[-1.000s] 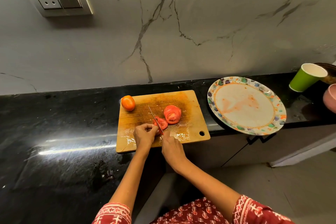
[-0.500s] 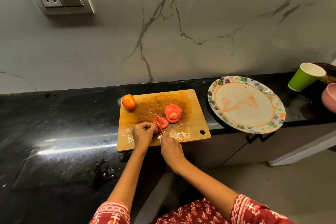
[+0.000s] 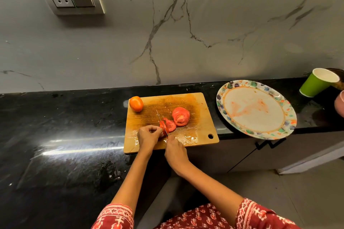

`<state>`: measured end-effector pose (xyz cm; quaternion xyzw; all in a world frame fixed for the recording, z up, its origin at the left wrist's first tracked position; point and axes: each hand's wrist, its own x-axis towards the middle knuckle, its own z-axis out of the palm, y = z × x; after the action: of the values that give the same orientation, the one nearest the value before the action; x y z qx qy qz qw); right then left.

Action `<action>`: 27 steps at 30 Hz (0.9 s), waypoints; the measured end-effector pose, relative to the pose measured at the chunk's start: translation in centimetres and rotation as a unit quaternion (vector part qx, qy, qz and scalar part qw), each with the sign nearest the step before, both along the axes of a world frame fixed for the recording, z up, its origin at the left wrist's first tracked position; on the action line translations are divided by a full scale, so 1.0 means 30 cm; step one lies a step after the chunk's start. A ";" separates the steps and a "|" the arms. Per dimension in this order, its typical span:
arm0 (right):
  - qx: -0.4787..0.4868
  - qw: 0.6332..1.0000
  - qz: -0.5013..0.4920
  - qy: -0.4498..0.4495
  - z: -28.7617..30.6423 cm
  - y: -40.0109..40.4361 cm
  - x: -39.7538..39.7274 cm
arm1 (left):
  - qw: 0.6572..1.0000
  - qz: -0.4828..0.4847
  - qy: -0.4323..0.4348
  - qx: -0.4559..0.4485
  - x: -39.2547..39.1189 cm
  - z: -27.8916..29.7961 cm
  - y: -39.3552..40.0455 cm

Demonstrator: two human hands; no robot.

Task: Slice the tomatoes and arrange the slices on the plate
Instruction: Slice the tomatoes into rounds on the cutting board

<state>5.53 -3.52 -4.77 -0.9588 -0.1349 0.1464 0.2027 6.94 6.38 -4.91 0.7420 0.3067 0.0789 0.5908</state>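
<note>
since the earlier frame the thin steel knife (image 3: 161,121) has sunk further into the red tomato piece (image 3: 166,126) pinched by curled left hand (image 3: 149,135) fingertips; right hand (image 3: 175,151) grips the handle, risking nicked fingertips beside the blade.

The head camera looks steeply down, fairly close, at the counter (image 3: 55,145) and wall (image 3: 204,15).

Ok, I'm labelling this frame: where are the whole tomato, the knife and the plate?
whole tomato (image 3: 136,103), head view, middle of its skin
knife (image 3: 160,117), head view, on the blade
plate (image 3: 223,90), head view, patterned rim
</note>
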 end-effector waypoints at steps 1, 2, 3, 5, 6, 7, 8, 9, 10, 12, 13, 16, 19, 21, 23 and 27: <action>-0.001 1.000 0.002 -0.002 -0.001 -0.002 -0.001 | 1.000 0.000 0.007 0.001 0.001 0.001 0.002; -0.002 1.000 0.004 -0.003 -0.005 0.000 0.000 | 1.000 0.002 0.012 0.003 0.004 0.006 0.004; -0.002 1.000 0.003 -0.004 -0.004 0.002 -0.001 | 1.000 0.003 0.014 0.005 0.008 0.009 0.006; -0.004 1.000 0.003 -0.013 -0.007 0.004 -0.003 | 1.000 -0.005 0.017 0.010 0.020 0.010 0.013; -0.007 1.000 0.004 -0.020 -0.011 0.004 -0.003 | 1.000 -0.008 0.025 0.012 0.023 0.011 0.014; -0.010 1.000 0.004 -0.027 -0.012 0.003 -0.004 | 0.999 -0.009 0.034 0.012 0.025 0.014 0.012; -0.014 0.999 0.004 -0.033 -0.009 0.004 -0.006 | 0.999 -0.010 0.041 0.014 0.027 0.017 0.010; -0.018 0.999 0.004 -0.036 -0.008 0.004 -0.008 | 0.999 -0.007 0.043 0.020 0.028 0.017 0.006; -0.020 0.999 0.007 -0.034 -0.008 0.004 -0.013 | 0.999 -0.001 0.043 0.029 0.028 0.017 0.003; -0.026 0.999 0.009 -0.030 -0.008 -0.008 -0.031 | 0.998 0.016 0.044 0.040 0.024 0.018 -0.002; -0.026 0.999 0.005 -0.038 -0.011 -0.021 -0.040 | 0.998 0.021 0.045 0.043 0.025 0.017 -0.002; -0.044 0.992 0.021 -0.115 -0.024 -0.064 -0.062 | 0.998 0.021 0.053 0.039 0.028 0.009 0.009; -0.045 0.997 0.032 -0.056 -0.015 -0.051 -0.045 | 0.998 0.022 0.048 0.038 0.032 0.014 0.001; -0.050 0.997 0.027 -0.061 -0.012 -0.030 -0.007 | 0.998 0.019 0.042 0.037 0.031 0.019 -0.012; -0.062 0.994 0.020 -0.089 -0.005 -0.025 0.004 | 0.998 0.017 0.034 0.043 0.024 0.019 -0.019; -0.056 0.990 0.016 -0.125 -0.027 -0.076 -0.020 | 0.998 0.037 0.021 0.048 0.022 0.021 0.009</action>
<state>4.92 -5.80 -5.58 -0.9771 -0.1662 0.0355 0.1278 7.59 6.66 -4.27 0.7591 0.3419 0.0996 0.5449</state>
